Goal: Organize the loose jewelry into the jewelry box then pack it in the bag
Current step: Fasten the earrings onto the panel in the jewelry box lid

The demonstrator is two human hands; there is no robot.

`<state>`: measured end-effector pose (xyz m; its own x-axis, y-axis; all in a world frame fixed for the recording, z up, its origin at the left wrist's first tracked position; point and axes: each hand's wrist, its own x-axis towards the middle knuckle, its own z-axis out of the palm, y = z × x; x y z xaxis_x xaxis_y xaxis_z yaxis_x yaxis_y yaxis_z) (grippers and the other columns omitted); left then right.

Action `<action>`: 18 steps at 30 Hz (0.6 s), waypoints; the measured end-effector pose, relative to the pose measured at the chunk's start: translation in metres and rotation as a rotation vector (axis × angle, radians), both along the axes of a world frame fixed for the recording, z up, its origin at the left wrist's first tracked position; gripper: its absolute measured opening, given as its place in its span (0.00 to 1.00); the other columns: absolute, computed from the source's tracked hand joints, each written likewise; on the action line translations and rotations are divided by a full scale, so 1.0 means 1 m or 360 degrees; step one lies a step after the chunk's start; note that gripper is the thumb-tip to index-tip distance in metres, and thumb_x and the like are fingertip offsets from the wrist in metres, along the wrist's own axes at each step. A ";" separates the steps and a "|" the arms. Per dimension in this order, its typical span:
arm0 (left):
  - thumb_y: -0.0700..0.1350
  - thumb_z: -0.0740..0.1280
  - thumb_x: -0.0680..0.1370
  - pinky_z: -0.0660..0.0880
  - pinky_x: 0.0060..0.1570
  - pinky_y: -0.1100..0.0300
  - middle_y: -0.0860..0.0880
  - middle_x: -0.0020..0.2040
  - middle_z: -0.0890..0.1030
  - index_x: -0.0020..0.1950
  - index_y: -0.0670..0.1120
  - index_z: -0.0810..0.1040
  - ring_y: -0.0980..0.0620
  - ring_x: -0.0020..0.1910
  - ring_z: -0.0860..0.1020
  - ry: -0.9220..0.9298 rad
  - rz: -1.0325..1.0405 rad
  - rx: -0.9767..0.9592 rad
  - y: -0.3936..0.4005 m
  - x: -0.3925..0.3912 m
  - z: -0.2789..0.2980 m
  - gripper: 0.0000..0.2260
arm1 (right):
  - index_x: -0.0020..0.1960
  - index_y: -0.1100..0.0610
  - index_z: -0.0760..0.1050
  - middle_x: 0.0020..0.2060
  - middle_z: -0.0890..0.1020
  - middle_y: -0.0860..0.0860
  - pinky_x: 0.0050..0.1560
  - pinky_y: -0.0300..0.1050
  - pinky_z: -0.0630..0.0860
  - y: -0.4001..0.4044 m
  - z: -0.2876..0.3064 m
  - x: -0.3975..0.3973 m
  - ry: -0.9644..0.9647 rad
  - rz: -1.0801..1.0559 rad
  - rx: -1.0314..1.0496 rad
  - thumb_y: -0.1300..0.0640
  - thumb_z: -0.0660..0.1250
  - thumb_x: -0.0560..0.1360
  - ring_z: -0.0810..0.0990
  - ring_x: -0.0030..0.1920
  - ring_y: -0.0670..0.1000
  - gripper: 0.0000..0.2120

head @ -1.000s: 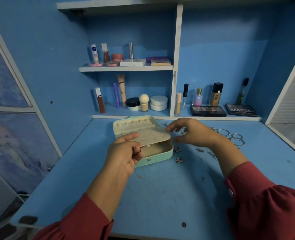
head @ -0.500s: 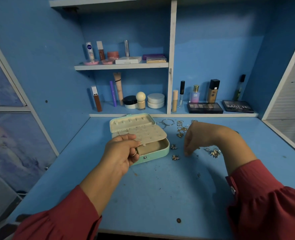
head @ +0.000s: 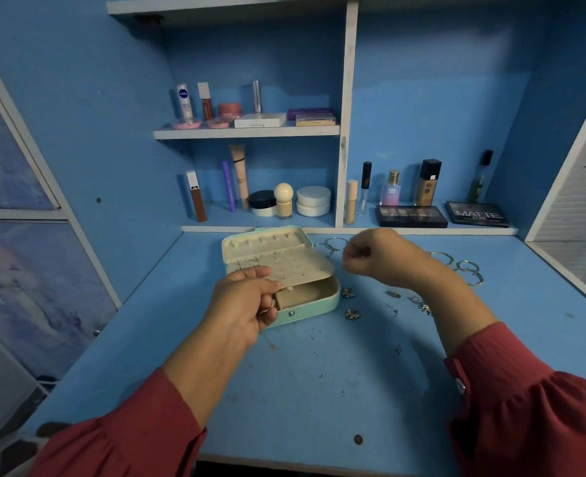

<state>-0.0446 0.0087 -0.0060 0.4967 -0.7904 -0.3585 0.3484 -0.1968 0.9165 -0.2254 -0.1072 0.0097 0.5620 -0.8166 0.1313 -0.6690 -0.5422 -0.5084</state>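
1. Left hand grips the near left corner of the jewelry box, thumb on top of the cream insert tray, fingers curled under it; the tray sits tilted above the open bottom compartment, the lid standing behind.
2. Right hand hangs above the table just right of the box, fingers curled tight toward the thumb. It may pinch a small piece, but whether anything is in it I cannot tell.
3. Risk: a tiny earring could slip from the pinch and fall among the loose pieces or skitter off the table.
4. Risk: if the left hand's grip loosens, the tray may drop shut before the piece goes in, or the light box may slide.
5. Loose earrings lie on the table just right of the box; hoop rings lie farther right, behind the right wrist.
6. Shelves behind hold makeup bottles and palettes, well apart from the work. No bag is in view.
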 end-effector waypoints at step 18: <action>0.29 0.65 0.75 0.66 0.19 0.67 0.47 0.30 0.72 0.48 0.45 0.75 0.60 0.17 0.65 -0.0005 0.0017 -0.0046 -0.002 -0.001 -0.002 0.11 | 0.51 0.52 0.80 0.41 0.77 0.43 0.42 0.41 0.74 0.028 -0.011 0.062 -0.0099 0.0399 -0.0291 0.54 0.67 0.76 0.76 0.43 0.46 0.06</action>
